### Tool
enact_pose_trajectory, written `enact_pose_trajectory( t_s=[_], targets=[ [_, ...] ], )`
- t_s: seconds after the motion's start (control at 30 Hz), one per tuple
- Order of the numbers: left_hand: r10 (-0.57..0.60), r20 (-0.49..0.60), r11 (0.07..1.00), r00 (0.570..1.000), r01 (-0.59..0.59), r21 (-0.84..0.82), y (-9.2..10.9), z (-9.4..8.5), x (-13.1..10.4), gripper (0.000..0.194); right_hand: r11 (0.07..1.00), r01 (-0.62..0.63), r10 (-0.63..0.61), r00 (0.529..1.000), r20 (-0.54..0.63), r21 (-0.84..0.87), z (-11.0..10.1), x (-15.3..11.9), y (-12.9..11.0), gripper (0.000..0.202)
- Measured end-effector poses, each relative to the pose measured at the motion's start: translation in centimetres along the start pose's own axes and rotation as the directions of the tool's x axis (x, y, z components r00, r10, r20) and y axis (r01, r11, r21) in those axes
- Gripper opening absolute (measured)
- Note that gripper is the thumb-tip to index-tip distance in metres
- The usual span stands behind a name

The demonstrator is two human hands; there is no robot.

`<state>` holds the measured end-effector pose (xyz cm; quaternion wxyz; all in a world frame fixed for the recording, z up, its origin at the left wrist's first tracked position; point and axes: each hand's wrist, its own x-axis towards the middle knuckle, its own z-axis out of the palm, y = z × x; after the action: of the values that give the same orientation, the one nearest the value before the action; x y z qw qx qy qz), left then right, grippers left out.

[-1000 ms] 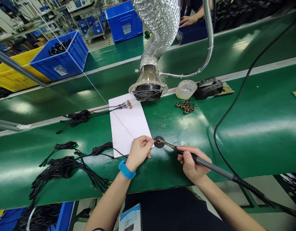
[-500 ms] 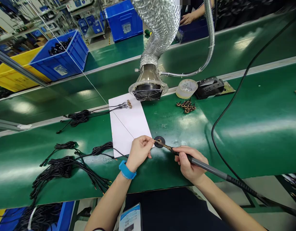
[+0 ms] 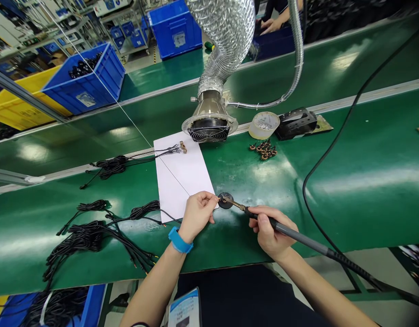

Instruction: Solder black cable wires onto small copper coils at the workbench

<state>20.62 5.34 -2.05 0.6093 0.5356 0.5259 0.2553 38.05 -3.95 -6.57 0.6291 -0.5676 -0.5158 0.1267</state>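
My left hand [image 3: 198,212], with a blue wristband [image 3: 180,240], is closed in a pinch on the end of a black cable [image 3: 168,216]. A thin solder wire [image 3: 170,171] slants down to this hand from above. A short yellowish wire tip pokes out past the fingertips at a round black holder [image 3: 226,205], which has small brass-coloured parts on it. In my right hand [image 3: 276,232] is a soldering iron [image 3: 300,237], gripped like a pen. Its tip reaches over the holder beside the wire end; whether they touch I cannot tell.
A fume extractor hood [image 3: 209,120] hangs above a white sheet [image 3: 182,181]. Small brass connectors [image 3: 265,150] lie by a tape roll [image 3: 264,126]. Bundled black cables [image 3: 83,238] lie at left. The iron's cord [image 3: 308,204] loops at right. Another person's hand [image 3: 271,25] shows beyond.
My right hand and the soldering iron have shifted slightly right, its tip drawn back a little over the holder. The cord moved along. My left hand has stayed put.
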Motion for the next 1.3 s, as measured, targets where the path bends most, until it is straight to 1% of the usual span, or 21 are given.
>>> enact_pose_trajectory(
  t_s=[0.13, 0.23, 0.33, 0.5, 0.6, 0.7, 0.87, 1.03, 1.17, 1.23, 1.3],
  targets=[
    [-0.005, 0.003, 1.000, 1.000, 0.005, 0.002, 0.0, 0.0, 0.0, 0.026, 0.999, -0.043, 0.044, 0.998, -0.036, 0.028, 0.1, 0.0, -0.1, 0.017],
    [-0.005, 0.005, 1.000, 1.000, 0.005, 0.009, 0.1, 0.0, 0.0, 0.026, 0.998, -0.057, 0.058, 0.998, -0.036, 0.022, 0.2, 0.0, -0.1, 0.016],
    [-0.004, 0.003, 1.000, 1.000, 0.004, 0.016, 0.0, 0.0, 0.0, 0.026, 0.999, -0.044, 0.044, 0.999, -0.019, 0.016, 0.1, 0.1, -0.1, 0.017],
    [0.003, 0.002, 1.000, 1.000, -0.003, 0.009, -0.1, 0.0, 0.0, 0.027, 0.999, 0.017, -0.014, 0.998, 0.064, -0.049, 0.5, 0.8, -0.8, 0.021],
    [0.002, 0.005, 1.000, 1.000, -0.002, 0.013, 0.0, 0.0, 0.0, 0.027, 0.991, 0.114, -0.105, 0.986, 0.128, -0.071, 1.3, 1.7, -1.2, 0.029],
    [0.006, 0.017, 1.000, 1.000, -0.006, 0.013, 0.0, 0.1, 0.0, 0.028, 0.974, 0.204, -0.182, 0.963, 0.200, -0.094, 2.2, 2.6, -1.2, 0.039],
    [0.013, 0.057, 1.000, 0.998, -0.011, -0.029, -0.2, 0.2, -0.1, 0.030, 0.973, 0.214, -0.176, 0.932, 0.318, -0.088, 3.5, 3.4, -1.2, 0.049],
    [0.040, 0.095, 0.999, 0.995, -0.038, -0.025, -0.4, 0.0, -0.2, 0.032, 0.968, 0.243, -0.208, 0.914, 0.348, -0.061, 4.1, 3.3, -1.0, 0.047],
    [0.059, 0.135, 0.998, 0.989, -0.059, -0.006, -0.6, -0.3, -0.2, 0.032, 0.968, 0.239, -0.193, 0.903, 0.384, -0.076, 4.0, 2.8, -0.3, 0.049],
    [0.057, 0.151, 0.998, 0.987, -0.056, -0.011, -0.7, -0.4, -0.1, 0.033, 0.968, 0.233, -0.182, 0.907, 0.380, -0.092, 3.8, 2.4, -0.1, 0.051],
    [0.047, 0.158, 0.999, 0.986, -0.045, -0.010, -0.8, -0.4, 0.0, 0.034, 0.966, 0.234, -0.183, 0.920, 0.347, -0.113, 3.7, 2.1, -0.1, 0.052]
  ],
)
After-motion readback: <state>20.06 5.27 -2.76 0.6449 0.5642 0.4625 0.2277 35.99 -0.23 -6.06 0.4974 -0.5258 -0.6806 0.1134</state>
